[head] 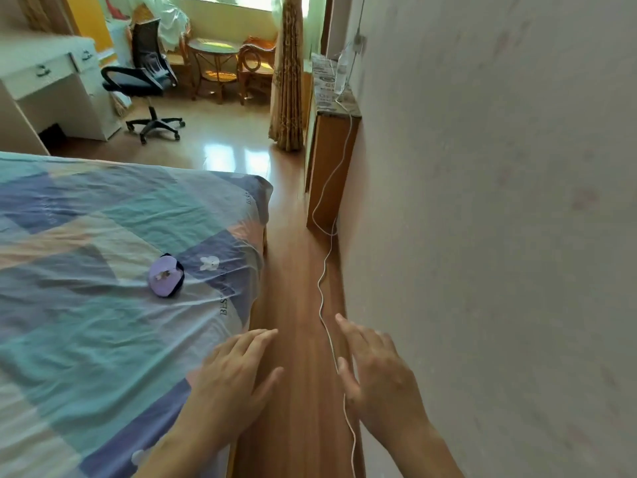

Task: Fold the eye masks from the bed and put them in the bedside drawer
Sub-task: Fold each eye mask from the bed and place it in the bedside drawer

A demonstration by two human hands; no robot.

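Palms down, the left hand [234, 370] and right hand [375, 367] reach forward, fingers spread, holding nothing.

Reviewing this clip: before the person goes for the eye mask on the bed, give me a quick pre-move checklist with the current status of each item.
1. Left hand free: ok, open and holding nothing.
2. Right hand free: ok, open and holding nothing.
3. Purple eye mask on the bed: ok, lying near the bed's edge, apart from both hands.
4. Mask folded: cannot tell; it looks bunched, the fold is unclear.
5. Path clear: not ok, a white cable trails along the floor by the wall.
6. Bedside drawer located: cannot tell; none is in view.
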